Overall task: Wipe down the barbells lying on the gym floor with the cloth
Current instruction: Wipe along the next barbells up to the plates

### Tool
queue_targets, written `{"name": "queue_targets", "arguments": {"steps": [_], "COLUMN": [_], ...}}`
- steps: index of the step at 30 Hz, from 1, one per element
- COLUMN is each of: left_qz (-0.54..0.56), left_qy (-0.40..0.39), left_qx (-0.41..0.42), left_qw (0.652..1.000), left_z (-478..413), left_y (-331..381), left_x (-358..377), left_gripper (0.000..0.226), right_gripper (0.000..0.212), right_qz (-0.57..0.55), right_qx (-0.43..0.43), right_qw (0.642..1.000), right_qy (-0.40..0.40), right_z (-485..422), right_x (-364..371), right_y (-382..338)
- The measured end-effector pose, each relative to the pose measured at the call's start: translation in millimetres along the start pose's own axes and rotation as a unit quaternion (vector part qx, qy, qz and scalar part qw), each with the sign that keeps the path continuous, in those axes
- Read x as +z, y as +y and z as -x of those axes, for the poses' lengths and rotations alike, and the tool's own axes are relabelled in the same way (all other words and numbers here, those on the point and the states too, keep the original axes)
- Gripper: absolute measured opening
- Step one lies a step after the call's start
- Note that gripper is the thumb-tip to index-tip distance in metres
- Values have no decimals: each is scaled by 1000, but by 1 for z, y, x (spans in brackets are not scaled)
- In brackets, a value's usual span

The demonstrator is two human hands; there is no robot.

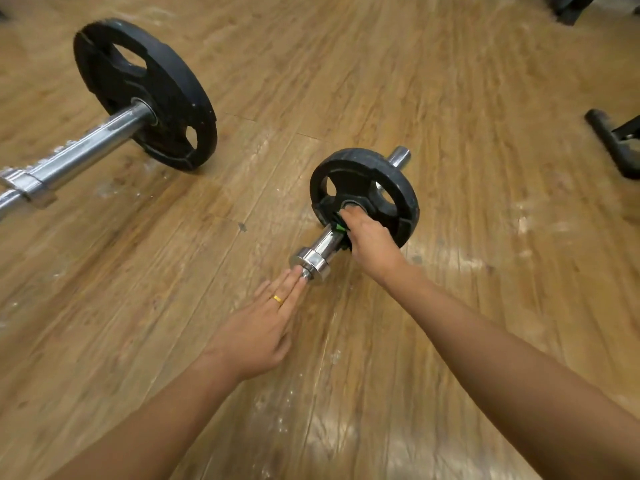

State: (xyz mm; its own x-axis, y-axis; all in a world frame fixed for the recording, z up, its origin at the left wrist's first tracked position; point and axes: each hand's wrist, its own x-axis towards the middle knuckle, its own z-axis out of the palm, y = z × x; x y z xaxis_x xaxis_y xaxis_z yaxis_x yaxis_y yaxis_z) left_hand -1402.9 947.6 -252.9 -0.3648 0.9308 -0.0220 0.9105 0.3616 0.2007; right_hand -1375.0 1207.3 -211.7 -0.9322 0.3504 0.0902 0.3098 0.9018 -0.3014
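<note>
A short chrome barbell [320,247] with one small black plate [398,188] lies on the wooden floor at the centre. My right hand [367,237] grips the bar just in front of the plate, holding a dark cloth with a green edge [336,227] wrapped against the chrome. My left hand [263,327] lies flat with straight fingers, its fingertips touching the collar end of the bar. A longer barbell [86,147] with a large black plate [145,91] lies at the upper left.
Black legs of gym equipment [613,143] stand on the floor at the right edge, and more dark equipment [571,6] shows at the top right. Pale scuffed patches mark the floor boards around the bars.
</note>
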Motion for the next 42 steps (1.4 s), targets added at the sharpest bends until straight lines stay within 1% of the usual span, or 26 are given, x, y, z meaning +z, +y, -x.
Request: {"name": "queue_targets", "arguments": {"steps": [2, 4, 6, 8, 11, 13, 15, 17, 21, 22, 23, 26, 28, 30, 33, 34, 36, 38, 40, 42], "left_qz": [1, -10, -6, 5, 11, 6, 2, 3, 13, 11, 9, 14, 13, 14, 35, 44, 57, 62, 59, 56], "left_qy": [1, 2, 0, -3, -6, 1, 14, 21, 16, 16, 18, 19, 16, 17, 38, 41, 44, 43, 37, 34], "left_qx": [-1, -19, -35, -41, -48, -49, -49, -52, -53, -53, -52, -51, -50, -49, -38, -37, -37, -37, -37, -38], "left_qw": [1000, 1000, 999, 999, 999, 999, 999, 998, 998, 998, 998, 998, 999, 999, 998, 998, 997, 997, 997, 997], "left_z": [1, 4, 9, 14, 21, 22, 22, 21, 23, 22, 21, 20, 21, 22, 22, 23, 23, 24, 25, 25], "left_y": [1, 2, 3, 6, 10, 13, 13, 13, 14, 14, 14, 13, 13, 14, 16, 16, 17, 18, 18, 19], "left_x": [0, -1, -2, -1, 0, 0, 1, 4, 6, 6, 6, 7, 9, 8, 6, 4, 2, 2, 2, 2], "left_gripper": [94, 88, 84, 86, 89, 88, 87, 87, 90, 91, 90, 91, 91, 91, 89, 89, 88, 88, 88, 88], "right_gripper": [67, 75, 79, 79, 76, 78, 83, 86, 80, 79, 80, 81, 81, 79, 80, 82, 88, 87, 83, 80], "right_qz": [11, 29, 56, 61, 38, 30, 39, 59, 76, 76, 76, 80, 104, 111, 93, 86, 83, 98, 99, 82], "right_qx": [-36, -77, -97, -83, -34, -47, -87, -107, -46, -44, -57, -128, -144, -116, -75, -81, -129, -155, -128, -73], "right_qw": [999, 997, 993, 994, 999, 998, 995, 991, 996, 996, 995, 986, 981, 983, 991, 991, 985, 977, 982, 992], "right_qy": [-4, -15, -28, -29, -6, -7, -31, -54, -33, -32, -37, -66, -82, -86, -57, -61, -84, -109, -99, -61], "right_z": [10, 17, 11, 4, 6, 19, 29, 21, -4, -1, 5, 18, 5, -12, -7, 2, 15, 11, -3, -7], "right_x": [6, 5, 0, -4, 0, 7, 3, -5, -9, -7, -5, -9, -18, -24, -15, -11, -10, -21, -27, -24], "right_y": [-4, -2, 6, 11, -3, -8, -6, 5, 10, 6, 3, 2, 11, 16, 9, 7, 10, 16, 21, 15]}}
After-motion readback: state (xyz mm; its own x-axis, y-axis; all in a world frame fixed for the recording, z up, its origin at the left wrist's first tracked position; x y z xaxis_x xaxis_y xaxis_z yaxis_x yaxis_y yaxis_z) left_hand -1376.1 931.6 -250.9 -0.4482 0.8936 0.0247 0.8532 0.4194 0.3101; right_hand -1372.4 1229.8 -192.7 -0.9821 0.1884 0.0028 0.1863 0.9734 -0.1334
